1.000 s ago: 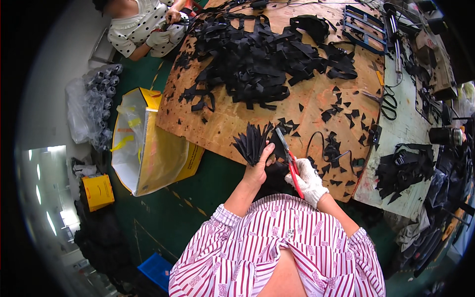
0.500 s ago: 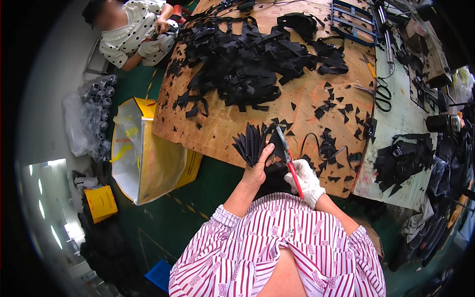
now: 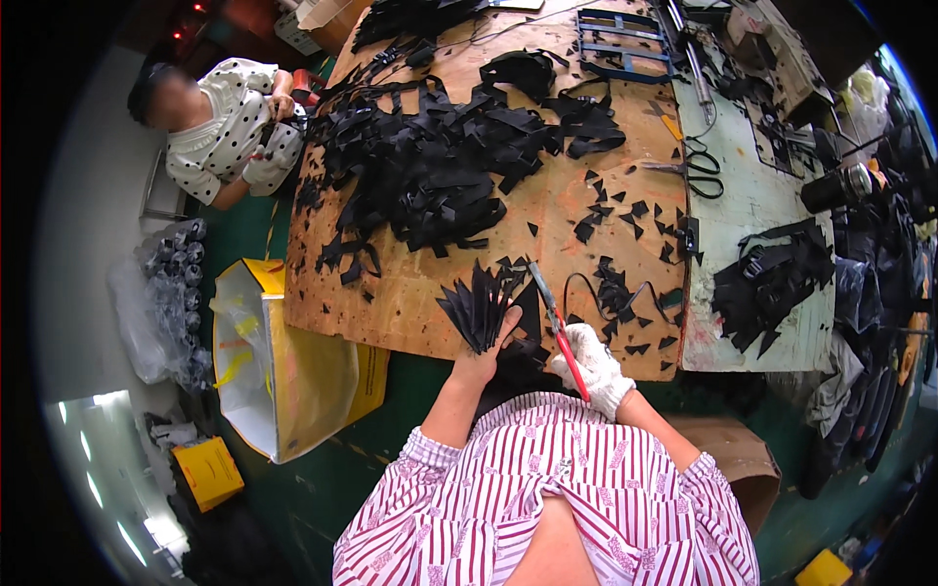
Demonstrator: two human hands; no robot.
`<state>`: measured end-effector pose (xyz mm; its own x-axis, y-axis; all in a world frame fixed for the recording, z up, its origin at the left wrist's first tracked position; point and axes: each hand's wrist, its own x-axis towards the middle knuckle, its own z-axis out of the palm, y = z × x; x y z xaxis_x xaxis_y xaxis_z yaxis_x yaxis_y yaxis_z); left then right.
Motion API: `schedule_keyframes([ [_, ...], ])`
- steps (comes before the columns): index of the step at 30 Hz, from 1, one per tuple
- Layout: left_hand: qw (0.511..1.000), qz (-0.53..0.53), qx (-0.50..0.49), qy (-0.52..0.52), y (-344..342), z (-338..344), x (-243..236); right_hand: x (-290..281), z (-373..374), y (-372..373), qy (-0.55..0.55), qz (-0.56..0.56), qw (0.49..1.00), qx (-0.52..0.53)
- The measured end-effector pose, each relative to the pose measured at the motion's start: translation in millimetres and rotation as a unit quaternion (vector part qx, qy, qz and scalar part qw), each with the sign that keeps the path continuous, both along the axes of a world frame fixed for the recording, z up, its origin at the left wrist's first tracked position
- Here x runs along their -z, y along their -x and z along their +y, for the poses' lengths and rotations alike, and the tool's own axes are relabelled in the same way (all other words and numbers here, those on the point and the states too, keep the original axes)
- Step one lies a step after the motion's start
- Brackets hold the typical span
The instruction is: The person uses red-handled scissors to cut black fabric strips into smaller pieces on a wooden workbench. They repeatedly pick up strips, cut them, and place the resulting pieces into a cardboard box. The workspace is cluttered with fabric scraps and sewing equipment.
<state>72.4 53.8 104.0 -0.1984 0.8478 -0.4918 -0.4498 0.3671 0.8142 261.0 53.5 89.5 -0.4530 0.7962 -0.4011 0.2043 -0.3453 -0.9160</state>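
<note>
My bare left hand (image 3: 477, 363) is closed round a bundle of black webbing strips (image 3: 475, 311), whose ends fan out above the fingers. One black piece stands apart at the bundle's right side, near the shears' blades. In a white glove, my right hand (image 3: 598, 373) grips a pair of red-handled shears (image 3: 569, 355) with the blades pointing up and away from me. Whether the blades touch that piece I cannot tell. Both hands are at the near edge of the wooden table (image 3: 420, 322). Small black scraps (image 3: 614, 293) lie to the right of the shears.
A large heap of black strips (image 3: 430, 166) covers the table's middle. Black-handled scissors (image 3: 702, 176) and a blue metal rack (image 3: 625, 44) lie at the far right. A yellow bag (image 3: 322, 361) stands at the left. Beyond it, a co-worker in a dotted top (image 3: 220, 127) sits at the table.
The view has shifted, so the table and heap appear farther left. My left hand and its bundle have moved slightly away from the shears; both hands still hold the same things.
</note>
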Motion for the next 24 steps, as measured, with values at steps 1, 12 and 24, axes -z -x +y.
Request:
schedule_keyframes([
  [1,1.000,-0.007,0.019,0.000,-0.3,0.6,-3.7,3.7,-2.9,-2.7,0.010,-0.012,1.000,0.000],
  [12,0.997,-0.002,-0.040,-0.061,-6.3,2.7,-53.4,-1.6,20.9,-31.5,0.169,0.211,0.945,0.186],
  [24,0.880,0.110,0.171,-0.429,-12.7,78.3,-163.2,-2.4,5.4,-96.2,0.101,0.213,0.939,0.252],
])
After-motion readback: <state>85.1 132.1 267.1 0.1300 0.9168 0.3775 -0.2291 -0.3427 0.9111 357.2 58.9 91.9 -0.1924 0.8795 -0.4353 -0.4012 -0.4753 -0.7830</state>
